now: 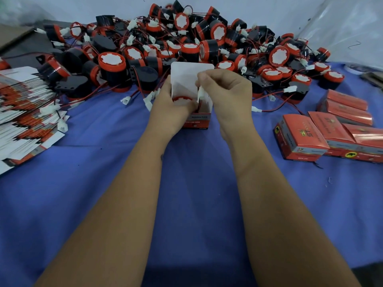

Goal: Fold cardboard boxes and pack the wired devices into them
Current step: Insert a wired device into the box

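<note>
We see only our two forearms and hands, running from the lower corners of the frame up toward its middle. Both arms are bare all the way down to the bottom edge, with no sleeve or cuff showing on either. Our left hand (pixel 176 109) and our right hand (pixel 226 94) are bare too, without gloves, and the wrists carry no watch or band. A small dark mark sits on the inner side of our left forearm, just below the wrist.
</note>
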The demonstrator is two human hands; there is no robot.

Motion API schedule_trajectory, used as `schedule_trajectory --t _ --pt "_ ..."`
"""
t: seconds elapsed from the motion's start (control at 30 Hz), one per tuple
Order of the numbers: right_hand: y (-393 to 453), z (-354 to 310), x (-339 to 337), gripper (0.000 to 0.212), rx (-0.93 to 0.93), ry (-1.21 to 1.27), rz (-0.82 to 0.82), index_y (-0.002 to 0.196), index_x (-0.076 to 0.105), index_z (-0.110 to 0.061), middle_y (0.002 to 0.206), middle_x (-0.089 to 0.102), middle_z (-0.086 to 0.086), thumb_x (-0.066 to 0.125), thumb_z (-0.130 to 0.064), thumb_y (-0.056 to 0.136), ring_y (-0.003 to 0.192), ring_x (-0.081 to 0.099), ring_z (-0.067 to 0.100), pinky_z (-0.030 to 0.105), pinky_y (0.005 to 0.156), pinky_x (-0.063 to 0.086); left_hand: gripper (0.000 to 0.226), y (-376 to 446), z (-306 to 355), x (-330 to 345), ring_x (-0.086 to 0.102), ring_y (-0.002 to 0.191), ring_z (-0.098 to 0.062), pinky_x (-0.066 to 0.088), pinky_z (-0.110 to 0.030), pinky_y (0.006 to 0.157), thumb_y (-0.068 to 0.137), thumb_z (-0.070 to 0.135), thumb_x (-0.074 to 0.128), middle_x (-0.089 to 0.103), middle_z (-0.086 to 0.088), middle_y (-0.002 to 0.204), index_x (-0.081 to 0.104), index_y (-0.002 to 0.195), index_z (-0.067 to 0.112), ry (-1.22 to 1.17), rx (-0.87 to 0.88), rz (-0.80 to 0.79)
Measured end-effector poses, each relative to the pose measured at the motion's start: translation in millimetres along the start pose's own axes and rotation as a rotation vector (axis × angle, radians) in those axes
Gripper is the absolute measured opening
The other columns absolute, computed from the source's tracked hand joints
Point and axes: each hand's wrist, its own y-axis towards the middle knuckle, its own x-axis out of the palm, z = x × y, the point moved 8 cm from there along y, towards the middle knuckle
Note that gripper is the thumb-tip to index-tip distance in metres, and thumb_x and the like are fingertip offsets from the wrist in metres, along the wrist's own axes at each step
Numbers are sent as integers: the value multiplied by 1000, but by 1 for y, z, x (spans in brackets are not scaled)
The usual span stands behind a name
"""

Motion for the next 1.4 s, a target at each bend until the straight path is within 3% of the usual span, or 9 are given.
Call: schedule_trajectory --t 0.1,0.23,0.3,0.37,0.53,0.7,0.87,1.23,1.4 --pt "1 4 0 14 -26 -97 18 86 71 -15 84 71 -2 71 -1 85 88 68 10 19 77 54 57 0 0 0 62 103 -1 52 -19 79 85 14 70 66 13 116 51 137 27 -19 -2 -4" --pt "1 4 2 25 -100 -416 -18 107 68 -24 81 64 -18 72 -11 85 106 60 11 37 99 45 57 0 0 0 63 105 -2 51 -14 77 86 11 69 67 11 119 50 139 25 -37 3 -12" --pt "0 3 2 29 -151 -567 -19 112 68 -27 86 63 -19 72 -16 86 114 51 10 24 109 26 58 0 0 -1 62 104 1 51 -10 76 86 10 69 65 11 120 50 139 24 -59 6 17" --pt "-1 1 3 27 -196 -647 -24 112 71 -28 95 62 -18 73 -21 85 114 47 8 11 97 15 58 0 -1 -3 60 102 4 49 -7 74 87 10 70 63 11 120 49 139 22 -72 9 57" --pt "-2 -2 2 12 -277 -632 -19 93 76 -10 110 57 2 76 -13 81 110 50 19 33 97 39 55 1 -4 -8 57 85 17 45 -2 65 87 11 69 59 24 104 49 136 24 -64 6 115" --pt "0 1 3 6 -258 -535 -61 87 73 -1 99 50 -2 72 0 81 90 48 5 9 77 38 34 2 -7 -9 63 84 10 48 -8 64 94 19 58 64 20 102 54 126 31 -127 -39 123" --pt "-4 -2 11 5 -279 -501 -104 85 75 -1 94 54 -3 71 1 82 82 52 -1 8 73 42 30 1 -5 -7 61 95 8 50 -11 74 94 33 64 63 21 106 53 122 33 -142 -36 142" --pt "-7 7 13 30 -173 -395 -145 107 60 -14 97 67 -2 64 2 82 89 59 -2 3 74 40 28 4 -6 -7 61 96 4 51 -14 79 95 24 63 63 18 105 53 121 29 -111 -21 134" --pt "-5 12 11 21 -119 -391 -132 102 66 -10 97 68 -6 62 1 85 88 59 -5 4 76 42 22 3 -7 -6 62 95 2 52 -18 77 94 25 58 65 16 105 56 114 33 -135 -32 139"
